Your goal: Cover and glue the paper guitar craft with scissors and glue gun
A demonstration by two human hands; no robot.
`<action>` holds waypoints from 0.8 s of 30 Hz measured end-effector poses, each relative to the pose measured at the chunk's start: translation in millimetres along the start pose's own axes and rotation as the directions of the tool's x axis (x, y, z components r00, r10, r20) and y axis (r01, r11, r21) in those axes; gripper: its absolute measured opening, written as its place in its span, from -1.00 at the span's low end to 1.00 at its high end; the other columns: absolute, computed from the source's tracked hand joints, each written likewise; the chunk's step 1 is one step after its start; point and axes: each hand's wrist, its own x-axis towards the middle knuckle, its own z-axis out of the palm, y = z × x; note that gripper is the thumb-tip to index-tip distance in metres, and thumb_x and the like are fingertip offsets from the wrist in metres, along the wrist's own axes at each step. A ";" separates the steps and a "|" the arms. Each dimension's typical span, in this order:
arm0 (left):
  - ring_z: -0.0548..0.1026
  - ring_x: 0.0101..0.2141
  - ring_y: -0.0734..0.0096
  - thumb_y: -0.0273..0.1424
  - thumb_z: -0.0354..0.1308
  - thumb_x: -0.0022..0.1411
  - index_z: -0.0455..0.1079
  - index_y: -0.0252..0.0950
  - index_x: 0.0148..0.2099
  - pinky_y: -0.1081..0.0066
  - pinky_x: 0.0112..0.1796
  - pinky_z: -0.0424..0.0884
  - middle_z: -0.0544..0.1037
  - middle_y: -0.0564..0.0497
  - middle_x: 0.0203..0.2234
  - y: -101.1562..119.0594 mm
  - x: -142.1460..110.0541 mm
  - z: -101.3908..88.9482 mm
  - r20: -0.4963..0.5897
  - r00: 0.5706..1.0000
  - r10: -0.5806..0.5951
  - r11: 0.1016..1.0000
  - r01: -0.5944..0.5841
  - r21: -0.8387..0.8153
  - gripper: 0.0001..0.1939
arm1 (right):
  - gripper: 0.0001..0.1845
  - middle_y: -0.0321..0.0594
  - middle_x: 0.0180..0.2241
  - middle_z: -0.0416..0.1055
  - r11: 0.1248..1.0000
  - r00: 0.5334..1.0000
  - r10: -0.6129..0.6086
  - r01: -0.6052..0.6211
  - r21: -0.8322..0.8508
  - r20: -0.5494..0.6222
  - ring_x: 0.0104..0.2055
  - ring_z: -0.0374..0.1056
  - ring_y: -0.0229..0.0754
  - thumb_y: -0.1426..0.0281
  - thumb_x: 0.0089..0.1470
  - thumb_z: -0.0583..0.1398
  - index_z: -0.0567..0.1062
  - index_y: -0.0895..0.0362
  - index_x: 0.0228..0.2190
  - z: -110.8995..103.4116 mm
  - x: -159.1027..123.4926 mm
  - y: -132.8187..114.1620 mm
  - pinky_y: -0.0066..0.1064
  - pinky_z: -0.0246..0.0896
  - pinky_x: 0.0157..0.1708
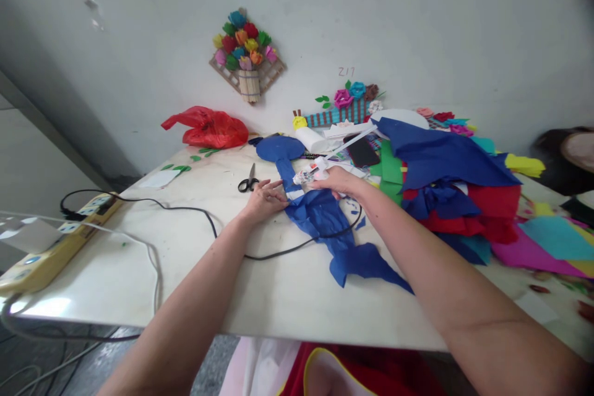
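On the table, a cardboard shape covered in blue crepe paper (285,172) has a round top and a narrow neck; a bare white patch shows low on the neck. The fingers of my left hand (265,203) grip the neck's left edge beside that patch. My right hand (341,181) is closed around a white corded tool (306,173) that looks like a hot glue gun, its tip over the neck; the hand hides part of it. A crumpled length of blue crepe paper (325,223) trails from the neck toward the table's front.
Black scissors (248,182) lie left of the neck. A black cord (278,255) runs from a yellow power strip (69,241) across the blue paper. A red bag (208,128), a phone (362,151) and piled coloured paper (455,161) surround the work. Paper flowers (244,43) hang on the wall.
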 end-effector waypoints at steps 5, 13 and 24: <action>0.21 0.12 0.16 -0.30 0.28 -0.13 0.45 -0.18 -0.53 0.08 0.12 0.00 0.50 0.04 -0.08 2.5 -0.7 -0.8 -0.002 1.000 0.000 1.000 0.000 -0.012 -0.90 | -0.50 -0.32 -0.58 0.35 0.999 0.999 -0.044 0.043 0.015 0.018 -0.79 0.04 -0.47 0.14 -0.18 0.30 0.42 0.25 -0.28 -0.5 -1.6 -2.4 -0.56 -0.05 -0.83; 0.16 0.15 0.15 -0.29 0.28 -0.14 0.46 -0.17 -0.51 0.06 0.13 -0.04 0.49 0.06 -0.07 -2.8 0.8 0.4 0.001 1.000 -0.027 0.999 0.028 -0.026 -0.90 | -0.39 -0.30 -0.62 0.36 0.997 0.999 -0.031 0.032 -0.067 0.021 -0.76 0.09 -0.44 -0.01 -0.22 0.27 0.46 0.23 -0.26 7.7 3.2 0.3 -0.57 -0.01 -0.80; 0.27 0.09 0.19 -0.22 0.27 -0.15 0.43 -0.15 -0.56 0.14 0.14 -0.03 0.57 0.10 -0.22 0.6 1.4 -0.8 0.016 1.000 0.019 0.998 -0.018 -0.054 -0.85 | -0.42 -0.33 -0.66 0.32 1.000 1.000 0.018 -0.018 -0.022 0.006 -0.73 0.08 -0.43 0.02 -0.25 0.30 0.47 0.22 -0.30 10.5 2.2 -2.5 -0.57 -0.03 -0.75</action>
